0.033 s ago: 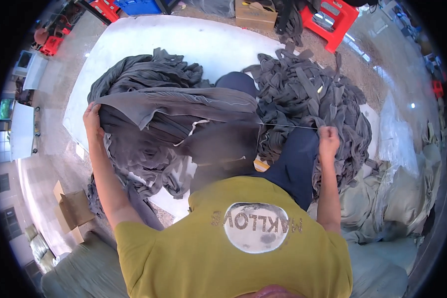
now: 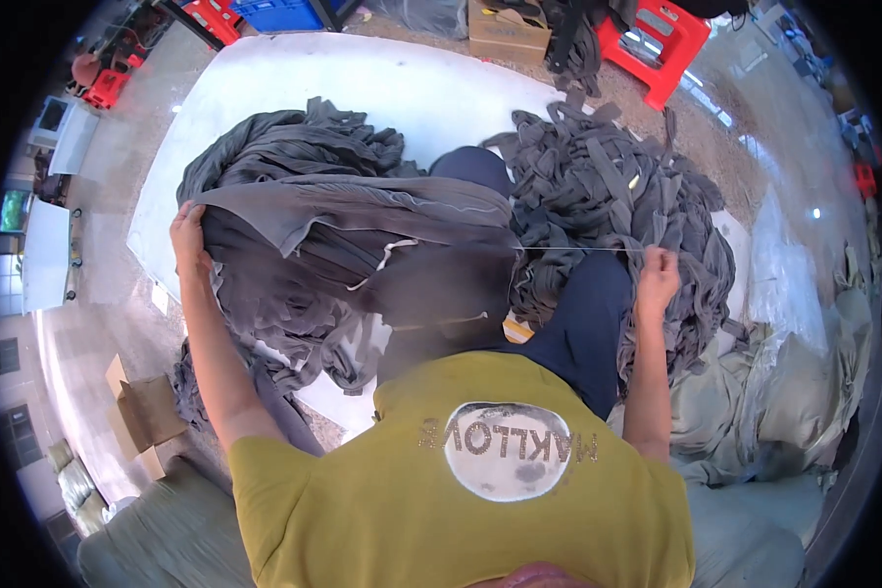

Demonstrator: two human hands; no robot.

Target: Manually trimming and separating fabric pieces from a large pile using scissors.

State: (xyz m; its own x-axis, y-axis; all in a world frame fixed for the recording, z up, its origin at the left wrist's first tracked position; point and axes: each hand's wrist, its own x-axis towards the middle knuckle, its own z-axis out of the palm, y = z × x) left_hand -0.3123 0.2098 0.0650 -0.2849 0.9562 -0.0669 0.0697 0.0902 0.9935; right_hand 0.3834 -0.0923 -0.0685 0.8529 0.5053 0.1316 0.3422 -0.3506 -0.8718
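Observation:
A dark grey cloth garment (image 2: 363,201) is stretched across my lap, a short white cord (image 2: 392,257) lying on it. My left hand (image 2: 189,235) is closed on its far left corner. From the garment's right edge a thin pale thread (image 2: 578,248) runs taut to my right hand (image 2: 660,279), whose fingers pinch its end. Behind the garment at the left lies a heap of grey cloth (image 2: 294,142). Close by my right hand is a large pile of grey cloth strips (image 2: 608,167), with a small yellowish scrap on it.
A white sheet (image 2: 363,73) lies on the floor beneath the heaps. Beyond it are a red stool (image 2: 657,44), a cardboard box (image 2: 508,37) and a blue crate (image 2: 276,14). An opened carton (image 2: 149,412) stands at the left; stuffed greenish sacks (image 2: 804,382) line the right.
My right hand has shifted slightly right, and the span of thread between it and the garment is a little longer. My left hand keeps its hold on the corner.

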